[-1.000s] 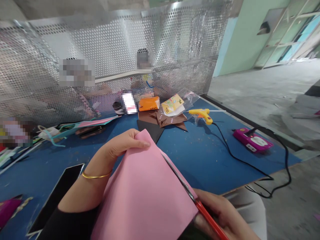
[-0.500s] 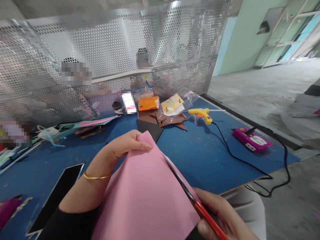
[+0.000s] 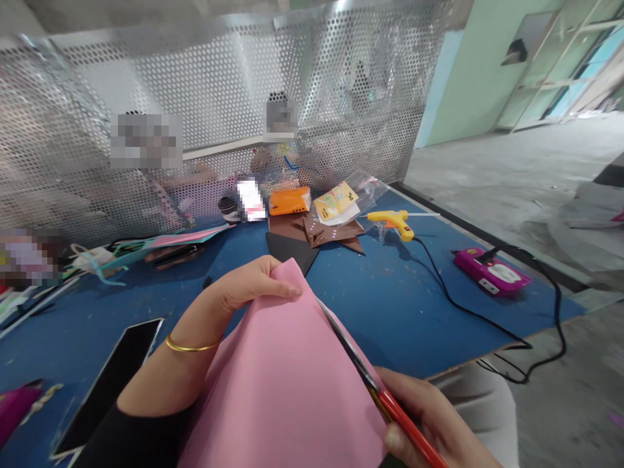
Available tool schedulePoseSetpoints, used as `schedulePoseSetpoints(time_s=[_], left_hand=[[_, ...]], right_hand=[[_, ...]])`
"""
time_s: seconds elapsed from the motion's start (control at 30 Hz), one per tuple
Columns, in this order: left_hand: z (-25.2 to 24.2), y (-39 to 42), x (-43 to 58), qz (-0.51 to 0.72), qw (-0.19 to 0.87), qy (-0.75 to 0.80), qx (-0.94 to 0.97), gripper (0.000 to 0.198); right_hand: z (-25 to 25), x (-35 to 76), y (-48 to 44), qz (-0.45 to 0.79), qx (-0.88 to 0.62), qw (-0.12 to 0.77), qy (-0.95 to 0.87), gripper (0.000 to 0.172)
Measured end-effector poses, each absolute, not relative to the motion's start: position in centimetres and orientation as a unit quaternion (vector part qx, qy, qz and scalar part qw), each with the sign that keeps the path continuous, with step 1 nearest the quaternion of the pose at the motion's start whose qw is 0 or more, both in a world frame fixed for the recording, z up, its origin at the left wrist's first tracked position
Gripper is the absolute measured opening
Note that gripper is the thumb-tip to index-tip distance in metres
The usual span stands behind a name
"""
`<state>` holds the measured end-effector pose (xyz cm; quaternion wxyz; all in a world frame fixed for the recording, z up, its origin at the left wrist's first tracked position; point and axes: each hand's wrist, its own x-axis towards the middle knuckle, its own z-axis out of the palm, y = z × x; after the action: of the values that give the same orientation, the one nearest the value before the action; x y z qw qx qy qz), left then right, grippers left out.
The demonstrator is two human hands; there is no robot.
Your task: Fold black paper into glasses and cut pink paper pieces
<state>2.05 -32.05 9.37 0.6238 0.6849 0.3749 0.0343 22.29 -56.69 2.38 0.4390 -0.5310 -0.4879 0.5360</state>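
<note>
A large pink sheet of paper (image 3: pixel 287 377) hangs from my left hand (image 3: pixel 258 283), which pinches its far corner between thumb and fingers. My right hand (image 3: pixel 429 406) grips a pair of scissors (image 3: pixel 358 364) with red handles. Their blades lie along the right side of the sheet, with a narrow strip of pink on their far side. The tips point toward my left thumb, a short way below it. The lower part of the sheet runs out of view at the bottom.
On the blue table (image 3: pixel 351 312) are a yellow glue gun (image 3: pixel 392 223), a purple power strip (image 3: pixel 492 272), brown cut pieces (image 3: pixel 334 234), an orange packet (image 3: pixel 290 201) and a dark flat tablet-like thing (image 3: pixel 112 383). Behind stands a perforated metal screen (image 3: pixel 209 78), with people beyond it. A black cord crosses the right side.
The pink sheet and my left hand have shifted slightly right. The scissors stay in nearly the same place, their blades looking a little closer together.
</note>
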Motion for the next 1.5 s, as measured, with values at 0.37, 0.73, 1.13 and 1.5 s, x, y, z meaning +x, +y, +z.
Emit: schedulePoseSetpoints(time_s=[0.37, 0.73, 1.13, 1.5], left_hand=[[9.2, -32.0, 2.0, 0.034, 0.622, 0.373, 0.688, 0.029], [9.0, -32.1, 2.2, 0.055, 0.627, 0.384, 0.676, 0.03], [9.0, -32.5, 2.5, 0.067, 0.641, 0.399, 0.652, 0.029], [8.9, -32.6, 2.6, 0.045, 0.641, 0.386, 0.661, 0.028]], right_hand=[[1.0, 22.6, -55.3, 0.548, -0.434, 0.439, -0.564, 0.047], [2.1, 22.6, -55.5, 0.524, -0.463, 0.444, -0.559, 0.05], [2.0, 22.6, -56.4, 0.571, -0.489, 0.431, -0.499, 0.084], [3.0, 22.7, -56.1, 0.586, -0.47, 0.422, -0.507, 0.081]])
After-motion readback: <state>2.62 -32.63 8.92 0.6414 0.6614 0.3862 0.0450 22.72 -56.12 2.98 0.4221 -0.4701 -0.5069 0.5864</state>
